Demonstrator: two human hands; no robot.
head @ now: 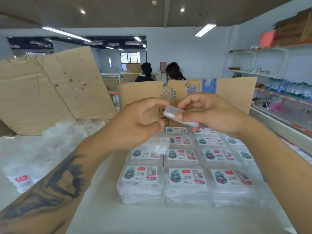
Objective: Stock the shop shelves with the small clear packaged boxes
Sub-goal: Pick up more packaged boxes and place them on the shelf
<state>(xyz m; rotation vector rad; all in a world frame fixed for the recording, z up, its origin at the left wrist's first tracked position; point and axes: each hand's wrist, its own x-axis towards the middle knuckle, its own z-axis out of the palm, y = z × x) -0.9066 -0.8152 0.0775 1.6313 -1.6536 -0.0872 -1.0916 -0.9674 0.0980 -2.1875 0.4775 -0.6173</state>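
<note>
Right hand (211, 114) pinches a small clear box (179, 116) between thumb and fingers, held up in the air above the far rows of labelled boxes (184, 166). Left hand (135, 122) is half-curled just beside the box's left end, thumb and fingertips close together — cannot tell whether it touches the box or grips anything; something clear and blurred sits inside its curl.

Labelled boxes lie in neat rows on the white surface (109, 215), directly under both hands, labels up. Left of those rows: a heap of loose clear plastic bags (50, 147), one with a red-and-white label near the left forearm.

Behind the rows stands an open cardboard carton (233, 93), its flap upright and blocking the view past the surface. A bigger flattened cardboard sheet (50, 92) leans up left of the carton.

Beyond the carton, two people (160, 71) with dark hair — only heads and shoulders show. Right of the carton, wall shelves (278, 81) hold assorted goods, too blurred to name. White walls, strip lights on the ceiling.
</note>
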